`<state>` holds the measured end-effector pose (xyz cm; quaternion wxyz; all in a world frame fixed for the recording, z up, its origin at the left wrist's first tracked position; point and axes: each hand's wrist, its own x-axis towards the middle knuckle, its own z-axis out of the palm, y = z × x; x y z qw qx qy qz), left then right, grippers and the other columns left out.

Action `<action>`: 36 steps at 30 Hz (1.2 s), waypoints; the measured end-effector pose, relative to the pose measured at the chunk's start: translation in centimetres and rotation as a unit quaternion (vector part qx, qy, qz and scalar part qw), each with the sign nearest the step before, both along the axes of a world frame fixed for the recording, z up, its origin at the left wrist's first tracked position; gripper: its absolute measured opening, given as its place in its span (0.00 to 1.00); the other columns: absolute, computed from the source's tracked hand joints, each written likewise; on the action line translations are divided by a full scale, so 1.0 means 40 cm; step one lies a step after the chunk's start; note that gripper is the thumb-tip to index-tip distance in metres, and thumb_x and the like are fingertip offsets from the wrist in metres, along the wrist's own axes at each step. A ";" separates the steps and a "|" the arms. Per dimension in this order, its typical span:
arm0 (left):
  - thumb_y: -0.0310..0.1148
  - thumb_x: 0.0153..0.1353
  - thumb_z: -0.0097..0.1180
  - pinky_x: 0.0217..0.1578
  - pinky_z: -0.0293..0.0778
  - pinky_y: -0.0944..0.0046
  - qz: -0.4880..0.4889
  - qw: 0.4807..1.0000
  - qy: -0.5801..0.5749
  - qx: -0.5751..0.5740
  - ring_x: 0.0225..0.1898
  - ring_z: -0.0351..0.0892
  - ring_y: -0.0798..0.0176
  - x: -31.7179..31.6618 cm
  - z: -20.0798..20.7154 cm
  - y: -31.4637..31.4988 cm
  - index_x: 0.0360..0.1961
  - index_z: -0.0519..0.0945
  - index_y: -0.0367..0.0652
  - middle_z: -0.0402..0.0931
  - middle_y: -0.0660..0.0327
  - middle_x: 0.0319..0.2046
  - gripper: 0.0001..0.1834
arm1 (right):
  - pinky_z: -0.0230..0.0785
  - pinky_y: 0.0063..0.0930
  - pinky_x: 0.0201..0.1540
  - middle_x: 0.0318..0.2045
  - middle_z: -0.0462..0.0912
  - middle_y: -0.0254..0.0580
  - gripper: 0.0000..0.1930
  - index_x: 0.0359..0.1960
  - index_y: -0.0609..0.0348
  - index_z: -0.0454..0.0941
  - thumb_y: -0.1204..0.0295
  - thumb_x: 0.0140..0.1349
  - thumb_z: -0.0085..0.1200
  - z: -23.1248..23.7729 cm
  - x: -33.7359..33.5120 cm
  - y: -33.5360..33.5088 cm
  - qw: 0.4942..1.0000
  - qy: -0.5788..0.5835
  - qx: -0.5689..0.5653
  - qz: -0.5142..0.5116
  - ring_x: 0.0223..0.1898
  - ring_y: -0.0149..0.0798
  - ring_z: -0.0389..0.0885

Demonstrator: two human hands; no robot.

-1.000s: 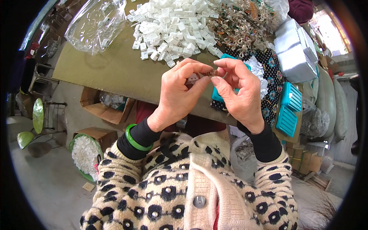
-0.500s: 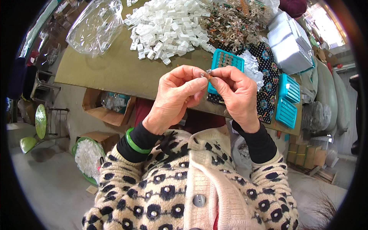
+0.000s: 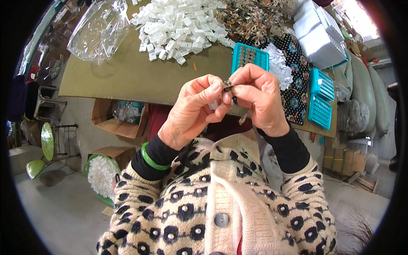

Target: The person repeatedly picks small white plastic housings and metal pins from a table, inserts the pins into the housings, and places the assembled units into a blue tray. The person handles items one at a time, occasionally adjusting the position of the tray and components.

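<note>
Metal, small and dark, the clip point(image 3: 228, 85) sits pinched between fingertips of both the left hand point(image 3: 193, 111) and right hand point(image 3: 259, 101), held above the table's near edge point(image 3: 140, 87); beyond lies a white-parts heap point(image 3: 180, 26).

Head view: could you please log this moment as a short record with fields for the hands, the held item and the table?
Left hand: left hand, fingertips pinched on one end of the small metal part
Right hand: right hand, pinching the same part from the other side
Held item: small, dark and metallic; kind too small to tell
Table: brown table behind the hands
On table: pile of white plastic pieces, clear plastic bag, teal tray
Wrist: green bangle on the left
</note>
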<state>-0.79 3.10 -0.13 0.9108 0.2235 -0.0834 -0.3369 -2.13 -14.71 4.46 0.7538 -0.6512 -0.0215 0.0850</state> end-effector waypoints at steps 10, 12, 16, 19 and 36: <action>0.35 0.68 0.56 0.19 0.62 0.74 -0.026 0.997 0.050 -0.044 0.24 0.66 0.70 -0.002 -0.007 0.002 0.44 0.78 0.44 0.74 0.61 0.32 0.08 | 0.54 0.16 0.22 0.24 0.76 0.33 0.03 0.23 0.61 0.72 0.81 0.53 0.49 -0.005 0.011 0.002 0.996 0.063 0.057 -0.015 0.18 0.20 0.62; 0.34 0.68 0.56 0.20 0.63 0.73 -0.035 0.997 0.053 -0.049 0.24 0.65 0.69 0.001 -0.005 0.004 0.43 0.78 0.44 0.74 0.60 0.32 0.08 | 0.54 0.16 0.22 0.25 0.76 0.31 0.03 0.25 0.62 0.71 0.83 0.53 0.50 -0.008 0.003 0.005 0.998 -0.017 -0.043 -0.040 0.21 0.20 0.64; 0.33 0.67 0.55 0.22 0.64 0.71 -0.039 0.998 0.048 0.001 0.24 0.69 0.66 0.017 0.015 0.005 0.41 0.77 0.41 0.76 0.59 0.29 0.07 | 0.64 0.20 0.25 0.29 0.77 0.35 0.09 0.33 0.61 0.75 0.87 0.52 0.57 -0.011 -0.020 0.006 0.973 -0.189 -0.121 -0.048 0.28 0.25 0.74; 0.34 0.67 0.57 0.23 0.67 0.71 -0.025 0.990 -0.025 0.139 0.25 0.73 0.70 0.043 0.046 0.003 0.39 0.77 0.40 0.79 0.61 0.27 0.09 | 0.67 0.21 0.29 0.31 0.78 0.42 0.09 0.36 0.62 0.77 0.87 0.56 0.54 -0.013 -0.011 -0.018 0.890 -0.376 -0.253 -0.050 0.27 0.34 0.76; 0.23 0.54 0.53 0.47 0.69 0.54 0.197 0.254 -0.709 0.628 0.49 0.70 0.50 0.403 -0.069 -0.136 0.36 0.77 0.42 0.68 0.54 0.43 0.08 | 0.67 0.22 0.28 0.27 0.76 0.34 0.05 0.43 0.65 0.75 0.77 0.69 0.53 -0.032 -0.047 -0.131 0.963 0.105 0.243 -0.042 0.24 0.26 0.72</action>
